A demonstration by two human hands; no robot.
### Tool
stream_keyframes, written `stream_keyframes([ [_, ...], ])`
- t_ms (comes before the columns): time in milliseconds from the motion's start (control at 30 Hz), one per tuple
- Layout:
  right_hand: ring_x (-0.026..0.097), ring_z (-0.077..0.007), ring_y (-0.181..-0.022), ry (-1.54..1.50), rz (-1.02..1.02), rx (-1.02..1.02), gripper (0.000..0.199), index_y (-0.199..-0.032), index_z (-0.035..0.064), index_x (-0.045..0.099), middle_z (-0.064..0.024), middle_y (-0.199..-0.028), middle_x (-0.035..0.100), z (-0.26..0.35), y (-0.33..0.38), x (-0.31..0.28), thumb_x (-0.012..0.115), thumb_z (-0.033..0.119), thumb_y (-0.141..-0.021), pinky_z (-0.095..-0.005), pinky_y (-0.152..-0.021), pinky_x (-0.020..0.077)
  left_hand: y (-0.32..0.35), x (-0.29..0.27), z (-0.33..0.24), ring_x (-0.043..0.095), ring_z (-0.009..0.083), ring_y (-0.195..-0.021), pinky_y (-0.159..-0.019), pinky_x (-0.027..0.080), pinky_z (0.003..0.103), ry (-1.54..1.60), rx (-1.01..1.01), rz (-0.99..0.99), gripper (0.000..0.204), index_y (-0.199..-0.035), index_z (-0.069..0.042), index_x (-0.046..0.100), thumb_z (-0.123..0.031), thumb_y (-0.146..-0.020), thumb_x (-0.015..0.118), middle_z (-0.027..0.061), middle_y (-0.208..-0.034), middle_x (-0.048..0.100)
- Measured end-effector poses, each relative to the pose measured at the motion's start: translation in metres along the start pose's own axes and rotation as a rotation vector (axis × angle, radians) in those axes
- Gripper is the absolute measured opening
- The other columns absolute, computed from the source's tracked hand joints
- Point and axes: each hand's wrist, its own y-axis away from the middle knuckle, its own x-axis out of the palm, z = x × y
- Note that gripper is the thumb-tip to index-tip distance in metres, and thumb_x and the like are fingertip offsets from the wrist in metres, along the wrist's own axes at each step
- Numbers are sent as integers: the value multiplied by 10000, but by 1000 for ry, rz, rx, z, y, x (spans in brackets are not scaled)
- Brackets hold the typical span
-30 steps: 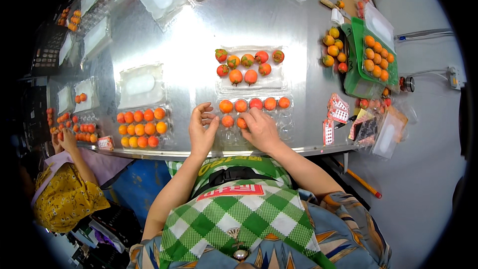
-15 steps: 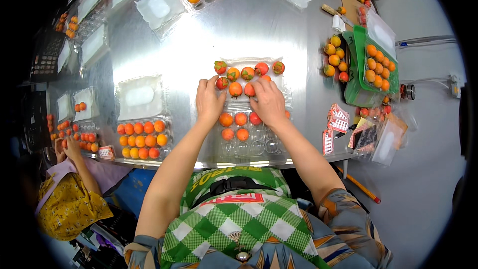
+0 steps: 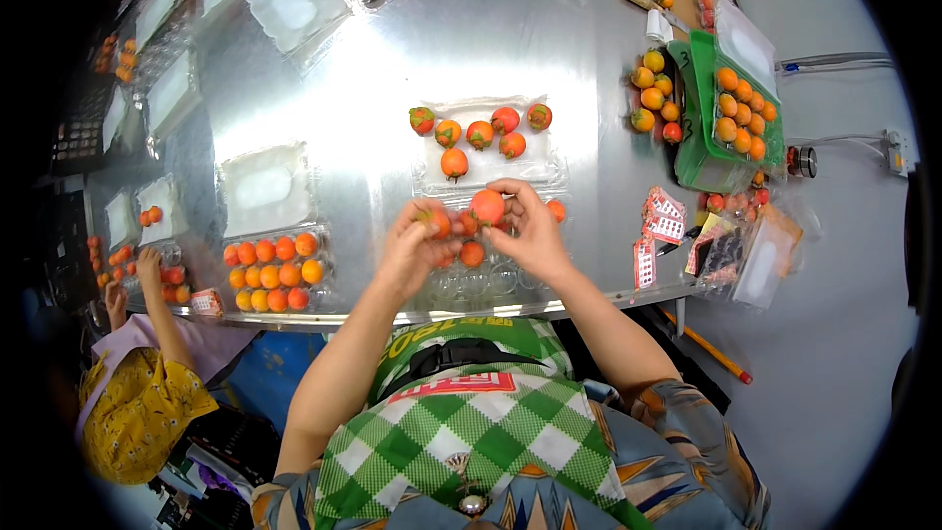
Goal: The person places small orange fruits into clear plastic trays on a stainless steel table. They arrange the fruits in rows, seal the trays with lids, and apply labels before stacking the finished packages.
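Round, smooth orange-red fruit (image 3: 487,206) — centre of frame, pinched between thumb and fingers of the right hand (image 3: 533,239). Second orange-red fruit (image 3: 438,223), blurred — just left, gripped by the left hand (image 3: 408,253). Beneath: clear plastic cupped tray (image 3: 469,287), partly filled. Above: seven green-capped fruits (image 3: 480,134) on a pale rectangular lid (image 3: 515,173). Right of frame: green plastic crate (image 3: 703,165).

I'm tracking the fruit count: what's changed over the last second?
The right hand let go of a fruit in the clear tray. Then it and the left hand reached forward to the open lid and came back over the tray with one fruit each. The lid went from nine fruits to seven. The green crate stayed put.
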Motion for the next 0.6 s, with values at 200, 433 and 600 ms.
stream_keyframes([
  [200,572,-213,-928,504,29,-345,421,-1050,38,495,-98,-1031,563,22,36,19,683,3,-674,-316,-837,483,38,1,22,568,109,-690,-534,436,229,91,-299,168,314,-1017,-53,567,-341,-891,559,61,-899,605],
  [433,549,-135,-937,-135,104,95,469,-1157,41,438,-56,-1044,531,13,60,12,660,24,-744,-277,-816,465,51,6,22,582,129,-846,-739,479,261,-784,466,90,402,-1111,-31,579,-80,-740,725,56,-982,612],
  [600,555,-85,-860,-193,112,151,408,-1127,37,459,-48,-1009,549,1,69,10,658,56,-771,-248,-770,470,57,14,24,584,154,-881,-784,471,278,-1141,743,147,411,-1127,-40,572,-54,-739,706,76,-1030,608],
])
